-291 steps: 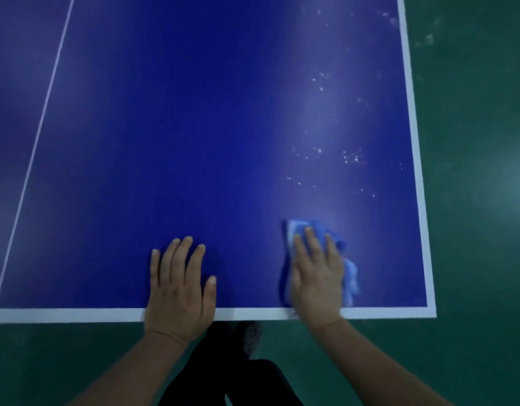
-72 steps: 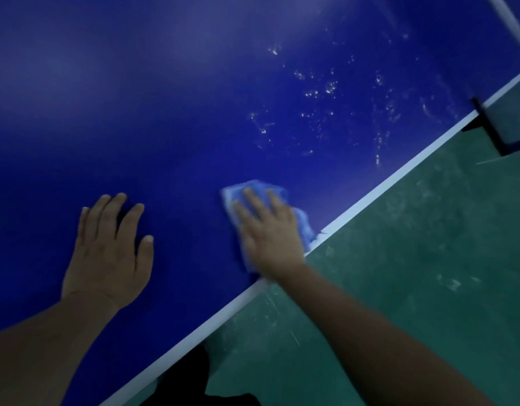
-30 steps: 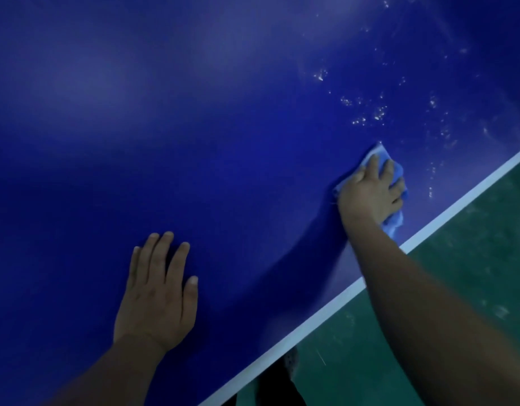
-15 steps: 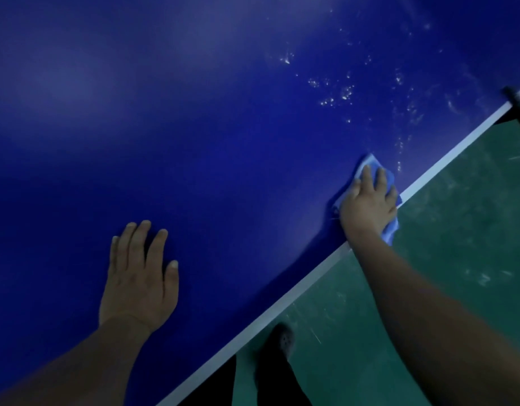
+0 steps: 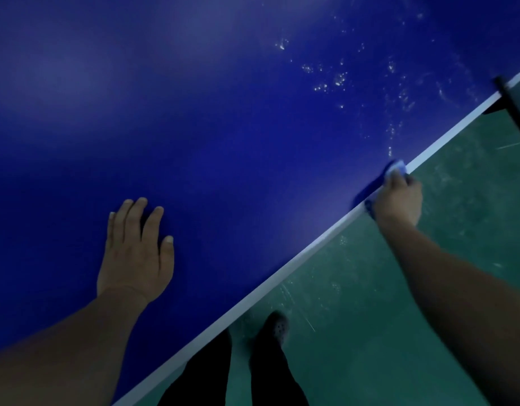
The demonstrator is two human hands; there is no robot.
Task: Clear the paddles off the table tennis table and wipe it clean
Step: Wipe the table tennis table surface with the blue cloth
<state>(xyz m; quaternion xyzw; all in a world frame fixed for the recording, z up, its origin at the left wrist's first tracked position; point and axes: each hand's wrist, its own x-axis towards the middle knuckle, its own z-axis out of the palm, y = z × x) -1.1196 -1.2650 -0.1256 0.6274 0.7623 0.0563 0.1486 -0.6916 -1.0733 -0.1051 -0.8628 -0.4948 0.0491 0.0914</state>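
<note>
At the table [image 5: 194, 127] edge, right hand [image 5: 399, 200] covers the cloth [image 5: 397, 168].
Its fingers are hidden, grip unclear; left hand [image 5: 134, 253] lies flat, fingers loosely spread.

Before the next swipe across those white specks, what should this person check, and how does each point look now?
1. Cloth in hand: ok. The right hand grips the blue cloth at the table's white edge line.
2. Cloth flat on the surface: cannot tell; the hand hides most of it, and part sits over the edge.
3. Bracing: ok. The left hand rests flat on the blue table top.
4. Dirt remaining: not ok. White specks lie ahead of the cloth.
5. Path free of paddles: ok in what shows.
6. Net post by the edge: ok, apart from the cloth.
</note>
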